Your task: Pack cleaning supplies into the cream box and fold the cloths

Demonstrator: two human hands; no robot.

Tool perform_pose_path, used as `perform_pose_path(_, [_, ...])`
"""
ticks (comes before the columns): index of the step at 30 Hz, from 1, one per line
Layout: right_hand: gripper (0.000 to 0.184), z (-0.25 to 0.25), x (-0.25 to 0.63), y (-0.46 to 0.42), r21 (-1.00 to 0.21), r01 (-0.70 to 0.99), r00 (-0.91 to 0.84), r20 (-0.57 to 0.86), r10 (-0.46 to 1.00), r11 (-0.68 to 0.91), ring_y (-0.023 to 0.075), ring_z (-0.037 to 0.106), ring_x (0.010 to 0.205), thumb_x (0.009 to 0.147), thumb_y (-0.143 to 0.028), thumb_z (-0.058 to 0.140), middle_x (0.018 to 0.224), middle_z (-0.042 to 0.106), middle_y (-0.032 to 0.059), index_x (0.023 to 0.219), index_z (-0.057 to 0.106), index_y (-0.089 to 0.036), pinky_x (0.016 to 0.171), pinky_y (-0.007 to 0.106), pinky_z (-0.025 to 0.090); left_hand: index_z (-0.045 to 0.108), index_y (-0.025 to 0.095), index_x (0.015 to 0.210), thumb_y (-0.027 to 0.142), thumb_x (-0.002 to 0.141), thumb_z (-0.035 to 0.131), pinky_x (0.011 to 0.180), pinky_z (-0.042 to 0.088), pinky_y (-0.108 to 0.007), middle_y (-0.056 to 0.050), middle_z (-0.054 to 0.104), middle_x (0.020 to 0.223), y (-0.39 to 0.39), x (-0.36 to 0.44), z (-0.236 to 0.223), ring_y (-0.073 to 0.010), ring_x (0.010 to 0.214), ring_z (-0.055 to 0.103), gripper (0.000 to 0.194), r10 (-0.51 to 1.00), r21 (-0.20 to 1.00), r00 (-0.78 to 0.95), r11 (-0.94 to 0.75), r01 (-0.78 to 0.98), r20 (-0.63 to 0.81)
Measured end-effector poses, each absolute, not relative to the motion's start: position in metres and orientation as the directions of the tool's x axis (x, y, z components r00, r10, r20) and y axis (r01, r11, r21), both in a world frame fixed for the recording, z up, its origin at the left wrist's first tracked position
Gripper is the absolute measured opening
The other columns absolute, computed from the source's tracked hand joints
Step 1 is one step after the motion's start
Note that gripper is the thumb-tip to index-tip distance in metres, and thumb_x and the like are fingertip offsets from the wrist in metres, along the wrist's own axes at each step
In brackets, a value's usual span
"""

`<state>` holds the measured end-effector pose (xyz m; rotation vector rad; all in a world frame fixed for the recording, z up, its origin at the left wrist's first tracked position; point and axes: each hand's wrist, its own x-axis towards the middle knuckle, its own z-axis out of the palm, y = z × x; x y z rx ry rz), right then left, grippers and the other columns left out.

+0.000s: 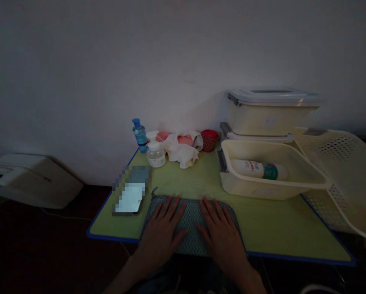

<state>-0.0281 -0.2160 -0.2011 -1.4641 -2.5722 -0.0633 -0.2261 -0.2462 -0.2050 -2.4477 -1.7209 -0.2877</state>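
Note:
A grey-green woven cloth (191,222) with a dark edging and a hanging loop at its far left corner lies flat at the table's near edge. My left hand (164,228) rests palm down on its left part, fingers spread. On the right part, my right hand (220,228) lies palm down too, with the fingers apart. Neither hand holds anything. Left of the cloth is a phone (130,196), blurred into blocks, with a bright screen.
The table (274,228) is yellow-green with blue edging. At the back stand a blue bottle (140,135), a clear pump bottle (156,155), a crumpled white cloth (181,151) and a red basket (209,141). Right are a cream bin (262,192) holding a white bottle (250,168), a lidded box (262,118) and a perforated basket (351,179).

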Motion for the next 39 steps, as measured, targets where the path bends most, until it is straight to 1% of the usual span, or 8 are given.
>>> perform_pose_path(5, [0.054,-0.207,-0.017,-0.214,0.008,0.845,-0.519,0.259,0.815,0.535,0.027,0.036,0.126,0.089,-0.044,0.034,0.14,0.036,0.0032,0.135,0.037,-0.017,0.098,0.046,0.035,0.021,0.027,0.139,0.047,0.087,0.039,0.102,0.03,-0.045,-0.002,0.024,0.147,-0.251,-0.233,-0.206,-0.0264,0.132,0.025,0.058,0.923,-0.041,0.301,-0.3,0.953,0.238])
perform_pose_path(10, [0.054,-0.208,-0.019,-0.213,0.005,0.847,-0.51,0.292,0.809,0.532,0.027,0.036,0.125,0.089,-0.044,0.032,0.139,0.039,0.0035,0.135,0.036,-0.017,0.098,0.046,0.033,0.02,0.027,0.14,0.047,0.088,0.038,0.103,0.028,-0.045,-0.002,0.022,0.147,-0.248,-0.235,-0.203,-0.0258,0.133,0.023,0.058,0.923,-0.007,0.32,-0.326,0.945,0.215])
perform_pose_path(16, [0.054,-0.205,-0.029,-0.198,-0.044,0.88,-0.453,0.217,0.864,0.473,0.0288,0.033,0.127,0.089,-0.043,0.031,0.14,0.037,0.0052,0.135,0.038,-0.015,0.101,0.048,0.031,0.024,0.027,0.139,0.05,0.087,0.037,0.105,0.027,-0.045,-0.003,0.025,0.146,-0.216,-0.246,-0.2,-0.0255,0.133,0.023,0.058,0.916,0.07,0.362,-0.378,0.923,0.171])
perform_pose_path(21, [0.054,-0.199,-0.04,-0.179,-0.077,0.901,-0.411,0.163,0.897,0.427,0.0291,0.03,0.129,0.089,-0.042,0.033,0.141,0.036,0.0056,0.135,0.037,-0.014,0.103,0.047,0.028,0.028,0.024,0.137,0.049,0.087,0.038,0.105,0.026,-0.046,-0.007,0.029,0.144,-0.194,-0.249,-0.199,-0.0257,0.132,0.026,0.057,0.917,0.07,0.354,-0.372,0.926,0.185])
perform_pose_path(28, [0.054,-0.198,-0.042,-0.178,-0.095,0.909,-0.391,0.138,0.91,0.405,0.0282,0.028,0.13,0.089,-0.042,0.033,0.141,0.035,0.0069,0.135,0.037,-0.013,0.105,0.046,0.025,0.029,0.011,0.136,0.039,0.085,0.044,0.101,0.019,-0.06,-0.024,0.031,0.139,-0.2,-0.263,-0.188,-0.0367,0.129,0.028,0.06,0.904,-0.022,-0.063,0.08,0.997,0.424])
perform_pose_path(31, [0.054,-0.198,-0.042,-0.178,-0.105,0.907,-0.39,0.148,0.909,0.407,0.0281,0.028,0.13,0.089,-0.042,0.034,0.14,0.037,0.0078,0.134,0.038,-0.013,0.104,0.047,0.026,0.02,0.01,0.138,0.04,0.086,0.04,0.098,0.024,-0.062,-0.026,0.033,0.136,-0.199,-0.279,-0.187,-0.0351,0.126,0.034,0.063,0.91,0.004,-0.134,0.144,0.99,0.392])
perform_pose_path(35, [0.052,-0.199,-0.042,-0.177,-0.115,0.901,-0.394,0.18,0.901,0.417,0.0278,0.029,0.129,0.089,-0.04,0.035,0.139,0.039,0.0083,0.133,0.039,-0.014,0.104,0.047,0.027,0.015,0.013,0.139,0.038,0.08,0.048,0.095,0.026,-0.064,-0.024,0.027,0.14,-0.199,-0.292,-0.188,-0.0372,0.122,0.038,0.072,0.9,0.04,-0.226,0.228,0.973,0.372])
perform_pose_path(39, [0.053,-0.2,-0.041,-0.178,-0.117,0.901,-0.395,0.174,0.902,0.418,0.0284,0.029,0.129,0.089,-0.042,0.033,0.139,0.038,0.0075,0.134,0.039,-0.014,0.104,0.048,0.027,0.015,0.01,0.138,0.031,0.076,0.051,0.087,0.042,-0.053,-0.027,0.022,0.14,-0.203,-0.297,-0.184,-0.0391,0.113,0.046,0.075,0.874,0.106,-0.343,0.326,0.939,0.345])
